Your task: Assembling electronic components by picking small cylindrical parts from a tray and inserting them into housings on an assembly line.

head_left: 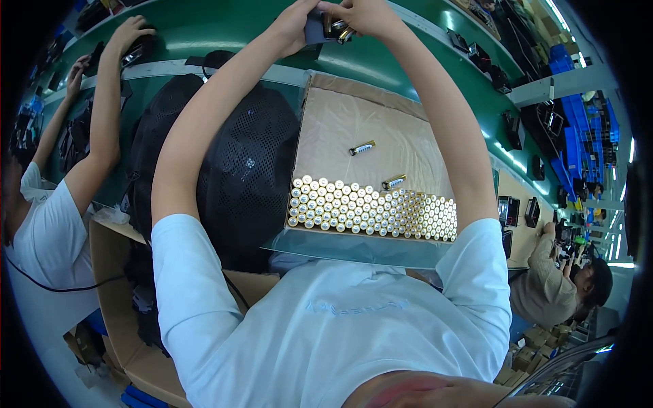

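On the green conveyor belt (pixel 204 30), the left hand (pixel 294 26) grips a dark device (pixel 314 30) while the right hand (pixel 364 15) pinches batteries (pixel 340 30).

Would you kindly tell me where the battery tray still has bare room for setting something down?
The tray is bare between its far edge and the two loose batteries. The near edge is crowded with upright batteries. Both hands are busy beyond it.

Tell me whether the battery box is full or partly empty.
Partly empty: upright batteries fill only the box's near edge; two loose batteries lie on bare lining.
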{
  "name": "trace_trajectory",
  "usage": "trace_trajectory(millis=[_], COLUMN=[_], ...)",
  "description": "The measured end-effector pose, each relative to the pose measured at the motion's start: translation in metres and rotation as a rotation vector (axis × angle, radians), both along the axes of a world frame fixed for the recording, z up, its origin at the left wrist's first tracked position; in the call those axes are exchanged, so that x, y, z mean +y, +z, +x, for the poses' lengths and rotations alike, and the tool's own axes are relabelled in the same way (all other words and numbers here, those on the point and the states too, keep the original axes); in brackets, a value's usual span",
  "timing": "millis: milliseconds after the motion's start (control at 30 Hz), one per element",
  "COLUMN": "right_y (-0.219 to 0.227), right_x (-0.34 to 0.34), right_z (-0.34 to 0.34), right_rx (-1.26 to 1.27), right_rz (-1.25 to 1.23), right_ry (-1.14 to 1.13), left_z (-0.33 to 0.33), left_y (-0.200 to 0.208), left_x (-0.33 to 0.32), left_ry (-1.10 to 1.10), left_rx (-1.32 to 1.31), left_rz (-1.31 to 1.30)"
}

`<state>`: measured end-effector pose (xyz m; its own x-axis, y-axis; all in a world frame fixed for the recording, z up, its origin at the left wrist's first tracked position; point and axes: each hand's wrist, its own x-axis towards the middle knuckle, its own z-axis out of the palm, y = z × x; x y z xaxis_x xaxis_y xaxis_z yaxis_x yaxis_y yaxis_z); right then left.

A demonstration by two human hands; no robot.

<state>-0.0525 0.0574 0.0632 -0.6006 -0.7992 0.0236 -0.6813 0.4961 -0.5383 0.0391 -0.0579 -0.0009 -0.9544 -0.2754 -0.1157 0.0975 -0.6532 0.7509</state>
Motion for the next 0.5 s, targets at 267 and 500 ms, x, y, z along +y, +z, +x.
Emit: trace_trajectory(millis=[267,500], right_y=[0.008,-0.027], right_x=[0.016,0.029], right_z=[0.026,0.048], right_rx=[0.004,0.592], right_rz=[-0.026,-0.318], right_ry=[0.085,0.119], left_z=[0.011,0.009], left_y=[-0.024,-0.014], left_x=[-0.021,-0.009], left_ry=[0.3,0.289], left_rx=[-0.063,-0.031], left_rz=[-0.364,-0.487])
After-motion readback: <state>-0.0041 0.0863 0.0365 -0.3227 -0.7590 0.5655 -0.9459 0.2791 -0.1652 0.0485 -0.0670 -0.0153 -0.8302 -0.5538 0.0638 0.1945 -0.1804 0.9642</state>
